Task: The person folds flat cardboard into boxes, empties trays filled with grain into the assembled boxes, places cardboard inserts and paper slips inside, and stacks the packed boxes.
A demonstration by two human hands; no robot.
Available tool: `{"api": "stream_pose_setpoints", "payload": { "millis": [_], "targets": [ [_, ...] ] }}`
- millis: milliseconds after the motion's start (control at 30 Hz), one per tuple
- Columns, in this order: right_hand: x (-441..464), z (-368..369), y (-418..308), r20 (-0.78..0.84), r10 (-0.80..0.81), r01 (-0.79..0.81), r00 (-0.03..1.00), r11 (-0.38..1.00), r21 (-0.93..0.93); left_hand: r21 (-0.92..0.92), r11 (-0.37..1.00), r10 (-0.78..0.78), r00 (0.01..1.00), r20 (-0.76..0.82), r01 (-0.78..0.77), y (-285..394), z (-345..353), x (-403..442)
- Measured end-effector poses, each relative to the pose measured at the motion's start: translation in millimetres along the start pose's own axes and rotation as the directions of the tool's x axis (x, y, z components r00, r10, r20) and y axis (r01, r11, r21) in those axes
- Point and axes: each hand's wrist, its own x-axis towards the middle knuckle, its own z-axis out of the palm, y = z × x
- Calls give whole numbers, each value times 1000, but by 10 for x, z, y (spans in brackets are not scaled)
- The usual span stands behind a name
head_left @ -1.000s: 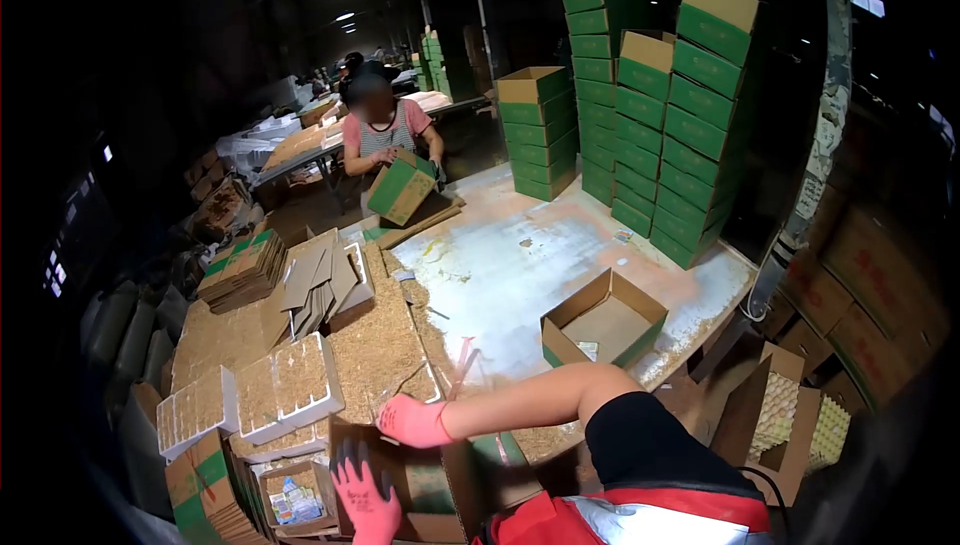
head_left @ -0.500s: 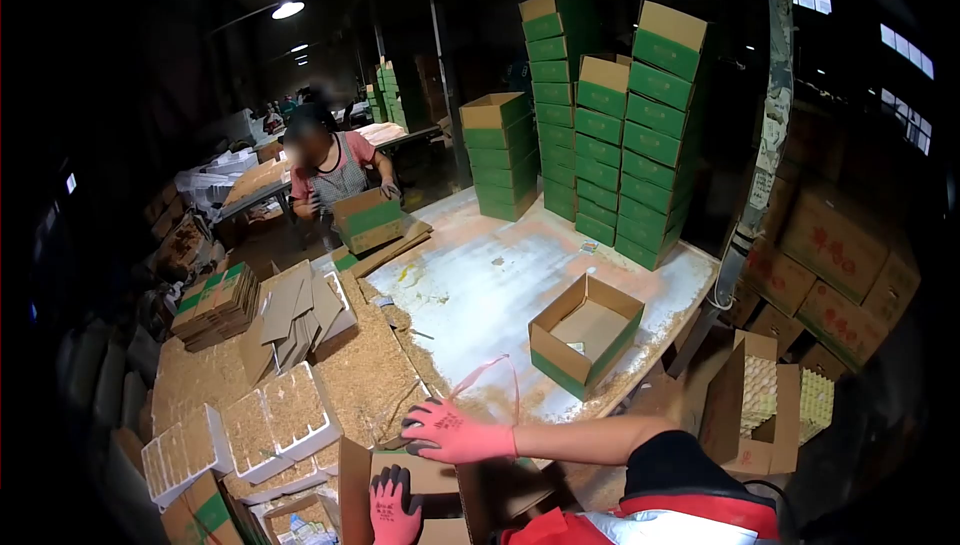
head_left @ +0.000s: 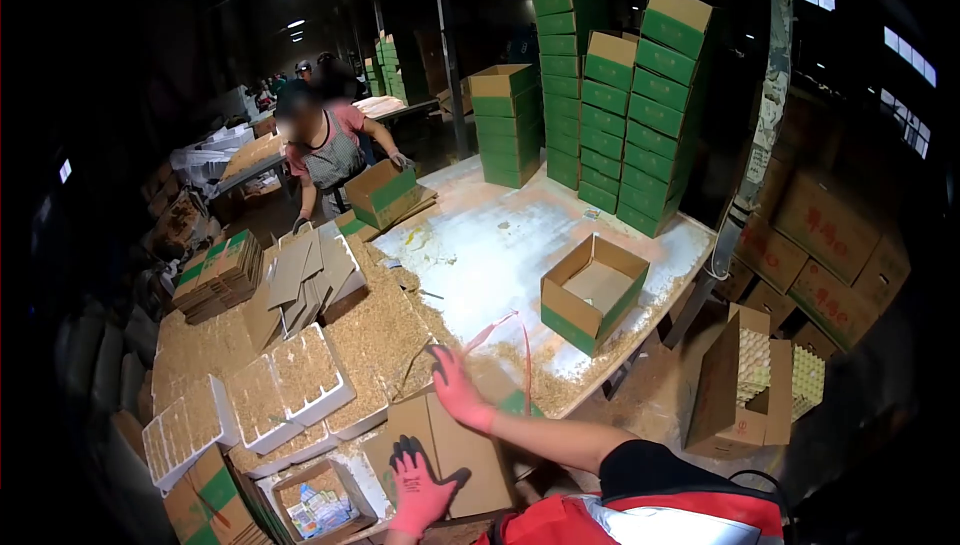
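A brown cardboard box (head_left: 455, 450) lies under both my hands at the bottom, its top panels folded flat. My left hand (head_left: 422, 483), in a pink and black glove, rests on the near panel with its fingers spread. At the box's far edge is my right hand (head_left: 460, 393), similarly gloved, its fingers stretched out. A pink strap (head_left: 527, 345) loops up beside it. Further right on the table, an open green and brown box (head_left: 592, 295) stands upright.
Left lie white trays (head_left: 285, 390), flattened cartons (head_left: 215, 275) and a small box (head_left: 325, 505) of packets. Across the table a co-worker (head_left: 335, 150) touches an open box (head_left: 380, 192). Tall stacks of green boxes (head_left: 655, 115) stand behind. Egg trays (head_left: 808, 385) are at right.
The box's top panels, open before, now lie flat under my hands. My left hand has moved up onto them. The co-worker has reached one hand down toward the cardboard pieces.
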Motion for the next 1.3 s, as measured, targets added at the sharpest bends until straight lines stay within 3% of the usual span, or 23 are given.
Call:
{"api": "stream_pose_setpoints", "payload": {
  "millis": [100,200,267,300,333,367,400,467,500,533,600,633,733,767,800,833,933,1000,1067,1167,1233,1267,1300],
  "targets": [
    [-476,-470,-108,85,248,-233,965,960,-152,-335,941,-67,995,-71,39,-805,-215,-88],
    [-1346,-282,537,638,432,-600,637,798,59,-879,476,-134,988,-76,-3,-1070,-523,-328],
    [-958,-309,-580,412,361,-471,836,859,202,-987,159,-211,977,-38,-4,-1204,-312,-501],
    [-608,-417,-851,519,241,-444,820,840,311,-995,89,-260,965,17,42,-1216,-68,-581],
    [-392,-463,-1041,611,88,-266,787,942,207,-991,81,-315,946,80,110,-1144,249,-565],
    [-301,-416,-1040,738,-177,76,651,983,168,-981,57,-365,918,153,186,-1100,546,-532],
    [-278,-369,-1012,831,-373,410,414,891,196,-962,47,-406,886,227,268,-1105,776,-575],
    [-279,-302,-971,890,-453,467,42,797,384,-901,-90,-434,798,418,423,-1286,866,-710],
    [-388,-237,-840,848,-527,514,60,745,426,-876,-148,-429,768,476,460,-1470,781,-824],
    [-418,-226,-853,877,-480,565,-14,720,403,-875,-162,-435,763,478,456,-1629,678,-900],
    [-527,-216,-935,907,-384,651,-174,646,398,-949,-116,-499,809,311,293,-1666,271,-931],
    [-683,-42,-774,834,-521,430,-181,721,544,-974,-86,-524,822,223,209,-1679,65,-976],
    [-176,168,-585,826,-554,260,-100,787,559,-778,498,-573,819,37,384,-1396,-318,-433],
    [163,226,-510,863,-467,170,192,882,439,-597,581,-666,745,42,553,-1654,-25,-472],
    [584,251,-434,835,-307,34,458,944,328,-713,500,-639,765,79,491,-1495,-99,-419],
    [982,198,-341,724,-30,-87,689,988,124,-701,543,-631,776,23,462,-1530,47,-416],
    [1199,336,1267,642,663,-563,386,720,-405,-684,531,-673,739,18,500,-1517,229,-467],
    [571,593,2258,621,614,-483,487,782,-395,-681,489,-717,696,43,545,-1532,159,-392],
    [415,702,1878,405,668,-531,624,743,-408,-681,427,-760,644,85,595,-1484,168,-406],
    [457,848,1603,216,724,-673,655,689,-269,-684,485,-731,682,25,545,-1442,132,-333],
    [479,1008,1659,156,703,-709,694,705,-25,-671,430,-770,634,78,604,-1265,-107,-160],
    [574,1021,1457,1,684,-683,729,727,-68,-660,401,-787,608,107,635,-1182,-198,-117],
    [666,806,1324,151,764,-777,628,626,64,-706,405,-753,650,103,581,-1191,-204,-127]
  ]
}}
